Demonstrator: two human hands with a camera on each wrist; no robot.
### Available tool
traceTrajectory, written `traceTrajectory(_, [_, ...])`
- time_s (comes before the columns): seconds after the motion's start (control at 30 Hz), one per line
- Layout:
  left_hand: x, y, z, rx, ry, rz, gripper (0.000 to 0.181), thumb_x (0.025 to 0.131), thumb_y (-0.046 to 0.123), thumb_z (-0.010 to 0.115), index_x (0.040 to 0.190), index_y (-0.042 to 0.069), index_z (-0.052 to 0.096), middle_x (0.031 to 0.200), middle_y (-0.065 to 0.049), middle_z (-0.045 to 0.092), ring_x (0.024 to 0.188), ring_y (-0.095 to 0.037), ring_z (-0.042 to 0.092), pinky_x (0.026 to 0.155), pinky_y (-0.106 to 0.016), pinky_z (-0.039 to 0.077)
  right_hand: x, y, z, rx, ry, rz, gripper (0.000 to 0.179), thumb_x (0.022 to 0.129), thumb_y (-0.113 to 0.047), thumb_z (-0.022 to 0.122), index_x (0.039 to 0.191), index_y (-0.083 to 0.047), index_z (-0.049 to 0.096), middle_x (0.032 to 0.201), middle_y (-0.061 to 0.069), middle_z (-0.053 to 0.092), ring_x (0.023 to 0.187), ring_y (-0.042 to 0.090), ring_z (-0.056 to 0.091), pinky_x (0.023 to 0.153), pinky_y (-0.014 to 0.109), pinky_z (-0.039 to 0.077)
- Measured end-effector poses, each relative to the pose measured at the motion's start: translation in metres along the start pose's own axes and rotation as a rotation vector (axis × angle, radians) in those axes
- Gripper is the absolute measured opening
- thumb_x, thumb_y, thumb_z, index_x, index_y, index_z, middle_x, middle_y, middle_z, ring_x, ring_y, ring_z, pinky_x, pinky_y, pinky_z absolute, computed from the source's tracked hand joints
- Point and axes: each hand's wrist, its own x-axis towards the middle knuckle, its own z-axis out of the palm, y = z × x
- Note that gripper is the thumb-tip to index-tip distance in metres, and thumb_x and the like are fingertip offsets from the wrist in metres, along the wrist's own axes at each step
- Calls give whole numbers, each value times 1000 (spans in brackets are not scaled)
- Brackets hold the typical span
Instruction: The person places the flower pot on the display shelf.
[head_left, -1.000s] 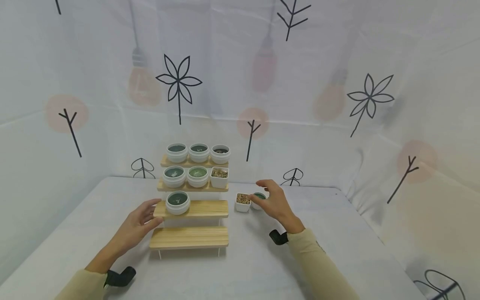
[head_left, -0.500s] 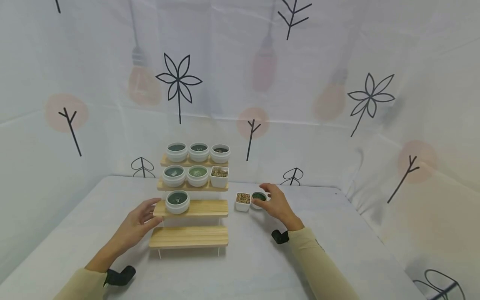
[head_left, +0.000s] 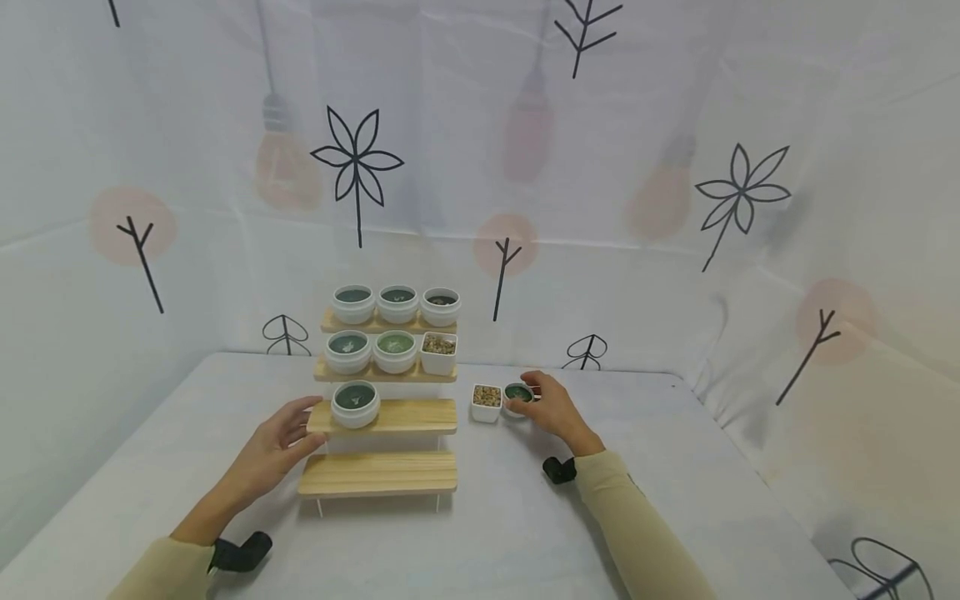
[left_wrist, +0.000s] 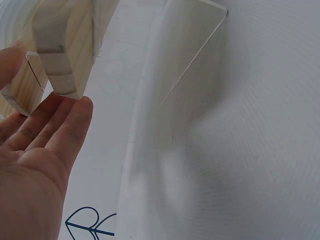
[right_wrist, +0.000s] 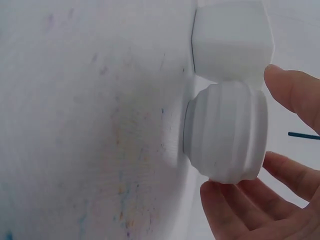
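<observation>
My right hand (head_left: 558,412) is around a small round white bowl (head_left: 516,408) with dark green contents. In the right wrist view, the fingertips (right_wrist: 215,187) lie against the side of this ridged bowl (right_wrist: 227,132), and the thumb is at its rim. Beside it stands a square white dish (head_left: 486,404) filled with brown bits. At the left end of the third wooden shelf (head_left: 420,417) is my left hand (head_left: 262,454), its fingers extended. The left wrist view has the fingertips (left_wrist: 82,107) right at the shelf's end corner (left_wrist: 60,55), thumb on the other side.
Stepped wooden shelves hold white bowls on the top tier (head_left: 397,307), with more bowls and a square dish (head_left: 438,357) below. One bowl (head_left: 356,406) stands left on the third shelf. The lowest shelf (head_left: 378,475) is nearest. A printed cloth (head_left: 600,275) hangs behind.
My right hand has moved down and slightly right, off the square dish's edge, and its fingers have come around the round bowl. My left hand stays at the shelf's end.
</observation>
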Motion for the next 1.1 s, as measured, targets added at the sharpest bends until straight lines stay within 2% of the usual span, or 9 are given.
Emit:
traceTrajectory(0.2, [0, 1, 0, -2, -4, 2, 66, 93, 33, 63, 145, 5, 33, 134, -28, 49, 119, -45, 51, 91, -50, 50, 2, 4, 1, -4, -15, 43, 64, 82, -35, 74, 133, -4, 50, 131, 15, 54, 116, 33, 53, 96, 48, 46])
traceTrajectory(0.77, [0, -3, 1, 2, -8, 0, 66, 93, 31, 63, 145, 6, 32, 134, -28, 49, 119, -44, 52, 90, -48, 51, 1, 6, 5, -42, 17, 44, 62, 81, -34, 75, 130, -3, 53, 126, 14, 58, 109, 29, 57, 88, 43, 50])
traceTrajectory(1.1, [2, -4, 0, -21, -16, 7, 66, 93, 29, 63, 145, 4, 31, 134, -27, 50, 119, -43, 52, 91, -46, 52, -1, -2, -1, -29, 95, 40, 58, 82, -32, 73, 128, -3, 55, 122, 12, 59, 105, 26, 55, 82, 39, 50])
